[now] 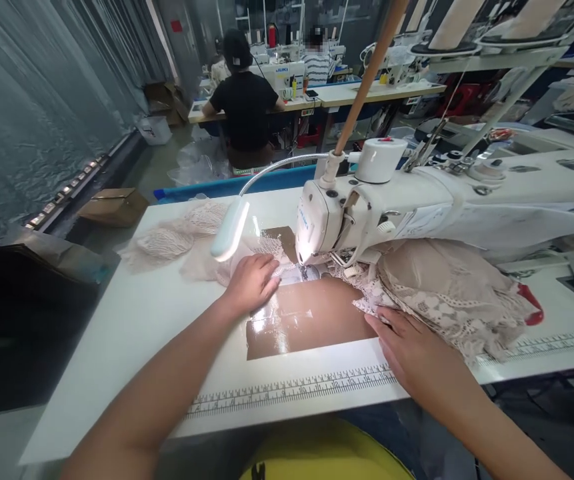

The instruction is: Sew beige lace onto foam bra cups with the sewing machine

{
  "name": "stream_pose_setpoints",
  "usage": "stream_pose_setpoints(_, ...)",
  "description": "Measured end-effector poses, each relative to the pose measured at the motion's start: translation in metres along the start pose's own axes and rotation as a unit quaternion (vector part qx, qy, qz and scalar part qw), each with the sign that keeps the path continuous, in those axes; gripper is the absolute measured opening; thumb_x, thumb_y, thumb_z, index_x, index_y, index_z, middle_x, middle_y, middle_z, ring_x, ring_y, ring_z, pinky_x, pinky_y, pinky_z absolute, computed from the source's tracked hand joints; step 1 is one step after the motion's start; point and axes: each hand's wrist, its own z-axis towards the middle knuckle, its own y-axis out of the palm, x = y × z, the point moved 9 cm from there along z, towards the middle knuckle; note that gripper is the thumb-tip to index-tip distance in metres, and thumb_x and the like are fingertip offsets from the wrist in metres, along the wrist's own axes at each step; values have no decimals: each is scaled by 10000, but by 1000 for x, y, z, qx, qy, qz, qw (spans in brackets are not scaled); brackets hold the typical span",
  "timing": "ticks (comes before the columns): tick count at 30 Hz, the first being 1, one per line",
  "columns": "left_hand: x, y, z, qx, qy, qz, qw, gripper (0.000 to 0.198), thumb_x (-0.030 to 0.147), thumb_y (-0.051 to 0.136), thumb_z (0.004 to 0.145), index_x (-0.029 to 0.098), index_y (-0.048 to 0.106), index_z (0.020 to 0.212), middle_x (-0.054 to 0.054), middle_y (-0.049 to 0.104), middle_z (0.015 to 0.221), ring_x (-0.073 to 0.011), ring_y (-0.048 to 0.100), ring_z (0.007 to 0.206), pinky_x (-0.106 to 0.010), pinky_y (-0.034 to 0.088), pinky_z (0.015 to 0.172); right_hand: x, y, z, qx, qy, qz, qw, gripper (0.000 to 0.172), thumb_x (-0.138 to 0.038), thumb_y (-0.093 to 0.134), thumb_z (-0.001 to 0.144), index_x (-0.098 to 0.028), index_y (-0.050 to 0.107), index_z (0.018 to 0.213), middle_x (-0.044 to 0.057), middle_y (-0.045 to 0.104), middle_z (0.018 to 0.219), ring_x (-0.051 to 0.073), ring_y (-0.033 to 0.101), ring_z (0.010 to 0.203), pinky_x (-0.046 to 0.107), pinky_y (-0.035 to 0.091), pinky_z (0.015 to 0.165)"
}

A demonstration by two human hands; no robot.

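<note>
My left hand (pixel 253 281) lies flat, fingers together, pressing beige lace fabric (pixel 447 293) onto the table just left of the needle area (pixel 305 270) of a white sewing machine (pixel 417 200). Beside the brown taped patch (pixel 307 320), my right hand (pixel 417 353) rests flat with fingers stretched out on the lace's near edge, right of the needle. The lace is bunched under the machine arm and trails left past the head. A lit gooseneck lamp (pixel 229 230) hangs above my left hand.
A printed ruler (pixel 291 390) runs along the white table's (pixel 131 320) front edge. A red strip (pixel 531 303) lies at the right. Farther back a person in black (pixel 244 100) sits at another sewing table, another person beyond. Cardboard boxes (pixel 114 205) stand on the floor at left.
</note>
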Motion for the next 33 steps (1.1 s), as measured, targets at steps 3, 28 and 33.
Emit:
stream_pose_setpoints(3,-3,-9,-2,-13,-25,-34,999,279,158,475,851,157,686,1033,-113,651,1161,-268,587,1068,-440,449,945,10,10,0,-17,20,-27,999,511,21,399,759,-133,627,1190,149,636,1203,258,648,958,371,545,760)
stream_pose_setpoints(28,0,-7,-46,-122,-204,-284,929,698,382,723,718,182,483,1342,-114,606,1146,-241,583,995,-380,481,864,22,-26,-23,201,-28,125,971,121,-207,525,900,-148,621,944,122,671,1103,232,655,965,350,531,817)
stream_pose_setpoints(33,-9,9,-46,-143,-234,-349,896,466,331,701,715,145,608,1133,-20,585,793,-137,545,691,-253,445,612,9,-47,-34,218,-78,199,952,127,-138,596,836,-199,604,946,87,696,1033,248,633,1019,413,482,939)
